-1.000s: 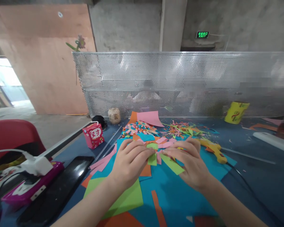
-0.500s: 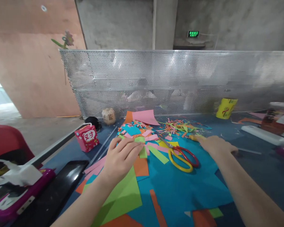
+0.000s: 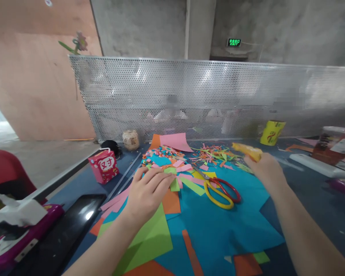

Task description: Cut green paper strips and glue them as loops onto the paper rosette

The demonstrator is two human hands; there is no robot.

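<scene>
My left hand [image 3: 147,193] presses its fingers down on a small piece made of green and pink paper strips [image 3: 175,177], on top of coloured sheets. My right hand [image 3: 266,170] is closed round a yellow glue gun [image 3: 247,150] and holds it lifted off the table at the right. Yellow and red scissors [image 3: 220,190] lie on the blue paper sheet [image 3: 224,226] between my hands.
A heap of cut paper scraps [image 3: 215,154] lies behind the scissors, with a pink sheet [image 3: 175,141] further back. A red carton [image 3: 103,165], a black tablet [image 3: 71,226], a yellow cup [image 3: 271,132] and a perforated metal screen [image 3: 207,96] ring the work area. People sit beyond the screen.
My right hand left the paper piece, reached right to the glue gun and has raised it off the table. The scissors became visible. My left hand stayed on the paper piece.
</scene>
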